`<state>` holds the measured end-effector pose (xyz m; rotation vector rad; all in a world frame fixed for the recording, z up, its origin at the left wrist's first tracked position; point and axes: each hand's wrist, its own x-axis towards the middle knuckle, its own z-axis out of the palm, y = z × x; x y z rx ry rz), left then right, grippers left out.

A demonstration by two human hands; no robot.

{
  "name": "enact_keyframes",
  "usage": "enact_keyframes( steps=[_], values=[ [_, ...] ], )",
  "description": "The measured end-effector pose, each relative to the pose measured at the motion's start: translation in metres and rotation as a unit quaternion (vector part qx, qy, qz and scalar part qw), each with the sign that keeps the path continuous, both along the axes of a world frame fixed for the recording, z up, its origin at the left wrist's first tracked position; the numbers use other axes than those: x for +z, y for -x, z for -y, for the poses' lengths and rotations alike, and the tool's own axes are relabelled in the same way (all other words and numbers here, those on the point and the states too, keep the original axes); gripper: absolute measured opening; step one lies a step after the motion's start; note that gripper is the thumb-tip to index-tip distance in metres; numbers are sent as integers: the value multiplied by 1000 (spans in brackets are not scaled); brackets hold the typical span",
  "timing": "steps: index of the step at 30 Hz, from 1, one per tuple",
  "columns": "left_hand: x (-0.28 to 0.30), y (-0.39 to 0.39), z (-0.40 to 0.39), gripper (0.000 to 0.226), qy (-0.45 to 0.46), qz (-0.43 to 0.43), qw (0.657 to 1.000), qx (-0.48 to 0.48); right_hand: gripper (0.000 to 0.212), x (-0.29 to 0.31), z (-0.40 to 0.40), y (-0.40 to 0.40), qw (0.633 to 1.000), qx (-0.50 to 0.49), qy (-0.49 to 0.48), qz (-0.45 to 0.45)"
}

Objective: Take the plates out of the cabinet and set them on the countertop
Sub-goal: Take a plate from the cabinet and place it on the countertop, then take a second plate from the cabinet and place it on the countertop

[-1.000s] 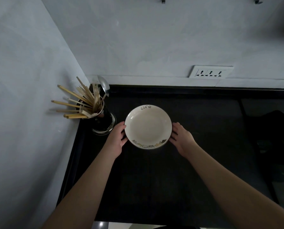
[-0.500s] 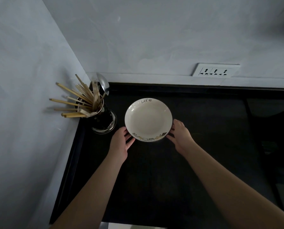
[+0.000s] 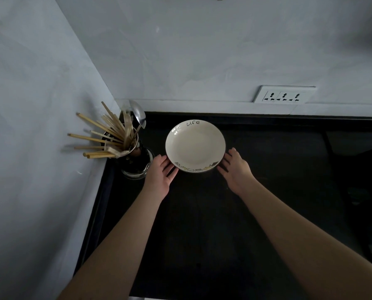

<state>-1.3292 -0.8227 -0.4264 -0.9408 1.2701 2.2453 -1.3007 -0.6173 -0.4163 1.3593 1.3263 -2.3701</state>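
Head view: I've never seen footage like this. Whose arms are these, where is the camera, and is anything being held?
There is no machine here. A person wears the camera on their head, so it looks down along their own bare arms. The white plate sits on the black countertop. The left hand and the right hand lie open at either side of its near edge; neither holds it. Whether the fingertips touch the rim is unclear. In the corner stands a holder with chopsticks and a spoon. A wall socket is behind.

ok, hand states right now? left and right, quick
Left hand: open, fingers straight, at the plate's near-left rim, holding nothing.
Right hand: open, fingers straight, by the plate's near-right rim, holding nothing.
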Motion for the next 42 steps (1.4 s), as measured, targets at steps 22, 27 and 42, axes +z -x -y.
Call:
enact_keyframes(
  steps=[22,27,42],
  values=[
    [47,-89,21,55,491,-293,629,-527,59,45,1,-128,634,467,-614,51],
    [54,-121,18,62,646,-399,341,-554,69,47,5,-189,556,468,-684,70],
    [105,-251,-41,68,618,-518,221,-548,63,87,-12,-402,594,370,-708,97]
  ],
)
